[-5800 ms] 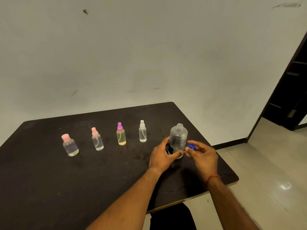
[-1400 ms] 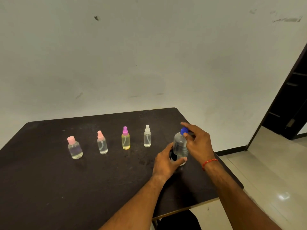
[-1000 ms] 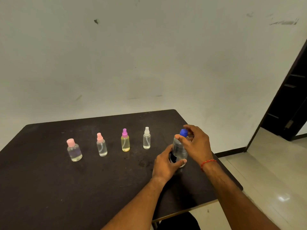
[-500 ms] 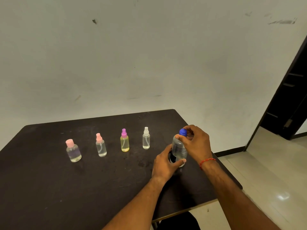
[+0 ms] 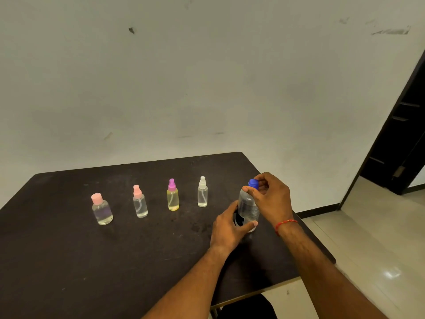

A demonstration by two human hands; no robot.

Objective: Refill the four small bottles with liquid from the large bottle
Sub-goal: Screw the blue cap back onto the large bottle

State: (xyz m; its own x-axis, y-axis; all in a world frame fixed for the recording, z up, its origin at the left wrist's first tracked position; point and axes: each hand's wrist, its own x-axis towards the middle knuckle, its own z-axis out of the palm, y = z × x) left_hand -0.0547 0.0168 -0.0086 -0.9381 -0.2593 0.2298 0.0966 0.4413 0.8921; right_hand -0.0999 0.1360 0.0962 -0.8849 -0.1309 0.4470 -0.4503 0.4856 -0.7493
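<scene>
Here left hand [image 5: 226,229] grips large bottle [image 5: 247,207] (upright); right hand [image 5: 270,195] seemingly pinches blue cap [image 5: 253,183]

A bare, sparsely furnished room is showing here: a scuffed white wall [image 5: 207,77], a dark worktop [image 5: 69,261] standing against it, pale glossy floor tiles [image 5: 368,261], and a dark doorway [image 5: 400,139] opening at right.

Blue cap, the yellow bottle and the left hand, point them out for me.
blue cap [image 5: 252,183]: head view, on its side wall.
yellow bottle [image 5: 173,199]: head view, middle of its body.
left hand [image 5: 227,229]: head view, back of the hand.
</scene>
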